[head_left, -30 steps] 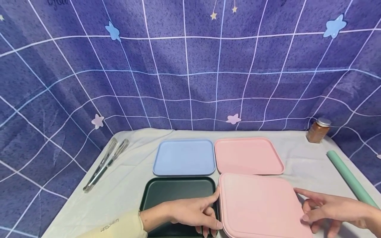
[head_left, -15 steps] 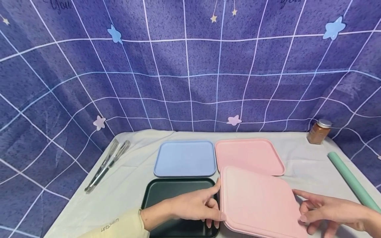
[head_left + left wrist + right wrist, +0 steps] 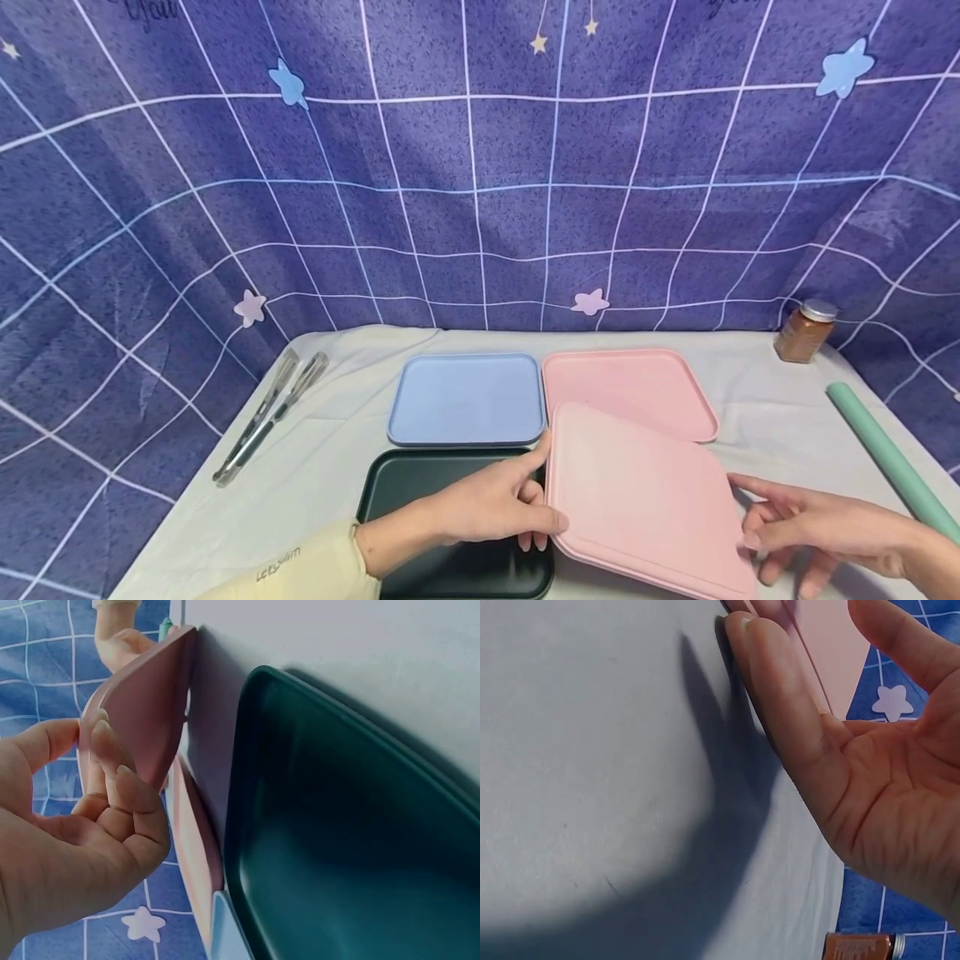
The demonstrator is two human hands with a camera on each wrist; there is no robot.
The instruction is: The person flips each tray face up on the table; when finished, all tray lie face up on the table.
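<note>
A pink tray [image 3: 645, 500] is held between both hands, tilted and raised off the cloth; its underside [image 3: 154, 705] shows in the left wrist view. My left hand [image 3: 483, 504] grips its left edge, thumb on the near corner and index finger stretched along the side. At the opposite edge my right hand [image 3: 832, 529] holds it with thumb and fingers, partly hidden in the right wrist view. Below the left forearm lies a dark green tray [image 3: 420, 483]. Just behind the held tray lies another pink tray [image 3: 622, 387], its front part covered.
A light blue tray [image 3: 467, 400] lies at the back, left of the flat pink one. Metal tongs [image 3: 270, 421] rest on the left of the white cloth [image 3: 330, 467]. A brown jar [image 3: 805, 333] and a green roll [image 3: 885, 450] are on the right.
Both hands have raised and tilted the held pink tray, moving it slightly left and away from the body. It now overlaps more of the pink tray behind.
</note>
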